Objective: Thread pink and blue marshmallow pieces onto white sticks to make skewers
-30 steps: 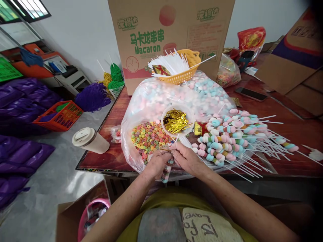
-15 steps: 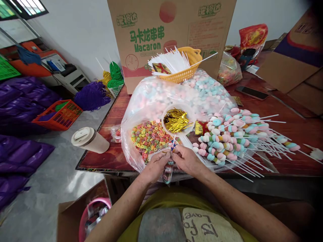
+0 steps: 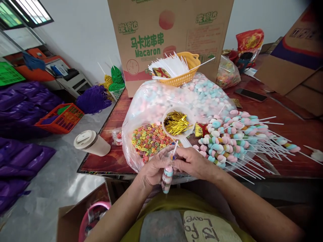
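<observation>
My left hand (image 3: 156, 165) is closed around the gathered neck of a clear-wrapped marshmallow skewer (image 3: 167, 179), thumb on the near side and the other fingers partly out of sight behind the wrapper. My right hand (image 3: 195, 162) meets it from the other side, thumb and forefinger pinched together at the same neck, with no clear gap between them. Whether I also have a tie between those fingertips I cannot tell; a small patch of blue and orange there is too blurred to name.

The skewer is in front of my body, at the near edge of the table (image 3: 294, 114). Its pink, blue and white marshmallows hang below my hands, and its white stick (image 3: 176, 148) sticks up between them, leaning slightly to the right.

Just beyond my fingers a round bowl (image 3: 191, 116) holds gold strips (image 3: 176, 122). To the left of it, small coloured rings (image 3: 151, 139) lie in the open mouth of a big plastic bag (image 3: 129, 117), and loose marshmallows (image 3: 208, 90) lie heaped behind. Near my right hand is a pile of finished skewers (image 3: 227, 143), most sticks pointing right. Farther back, a yellow basket (image 3: 180, 79) of white sticks (image 3: 173, 65) rests before a cardboard box (image 3: 207, 37). A lidded cup (image 3: 98, 145) is by the table's left edge.
</observation>
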Demonstrator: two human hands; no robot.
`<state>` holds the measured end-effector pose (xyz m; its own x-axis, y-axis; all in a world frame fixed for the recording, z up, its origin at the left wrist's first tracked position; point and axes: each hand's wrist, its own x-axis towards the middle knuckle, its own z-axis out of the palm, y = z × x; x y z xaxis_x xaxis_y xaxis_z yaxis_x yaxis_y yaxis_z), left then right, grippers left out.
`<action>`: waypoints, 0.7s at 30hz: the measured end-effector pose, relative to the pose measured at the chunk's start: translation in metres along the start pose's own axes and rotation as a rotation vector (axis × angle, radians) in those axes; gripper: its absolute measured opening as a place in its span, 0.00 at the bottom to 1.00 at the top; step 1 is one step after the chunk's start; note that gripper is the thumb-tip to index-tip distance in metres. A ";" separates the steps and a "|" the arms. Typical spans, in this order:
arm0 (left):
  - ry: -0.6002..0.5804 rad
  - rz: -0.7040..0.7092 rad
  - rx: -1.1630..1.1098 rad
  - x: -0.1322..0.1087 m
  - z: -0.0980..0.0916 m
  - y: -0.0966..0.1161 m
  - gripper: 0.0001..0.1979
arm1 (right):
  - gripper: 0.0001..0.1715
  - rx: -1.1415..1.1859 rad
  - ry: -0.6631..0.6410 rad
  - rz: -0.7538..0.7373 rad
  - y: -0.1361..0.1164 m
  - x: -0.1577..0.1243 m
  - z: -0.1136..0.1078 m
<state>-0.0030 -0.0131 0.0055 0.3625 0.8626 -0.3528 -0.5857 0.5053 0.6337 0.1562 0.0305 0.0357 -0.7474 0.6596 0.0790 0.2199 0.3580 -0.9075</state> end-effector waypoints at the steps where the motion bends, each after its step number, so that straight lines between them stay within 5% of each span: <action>1: 0.039 0.052 -0.028 0.002 0.002 -0.003 0.29 | 0.14 0.048 0.064 0.071 0.003 0.002 0.004; 7: 0.273 0.170 0.031 0.004 0.007 -0.008 0.17 | 0.16 0.097 0.176 0.164 0.019 0.008 0.014; 14: 0.265 0.231 0.654 -0.004 0.014 0.011 0.19 | 0.11 -0.453 0.136 0.046 0.018 0.006 0.012; 17: 0.325 0.254 0.602 0.001 0.013 0.004 0.21 | 0.13 -0.472 0.151 0.030 0.021 0.005 0.016; 21: 0.448 0.297 0.419 0.008 0.013 -0.006 0.21 | 0.14 -0.546 0.171 -0.165 0.030 0.001 0.020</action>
<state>0.0130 -0.0097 0.0079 -0.1590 0.9353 -0.3162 -0.2506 0.2715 0.9292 0.1498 0.0286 0.0002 -0.6979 0.6468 0.3075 0.4336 0.7233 -0.5374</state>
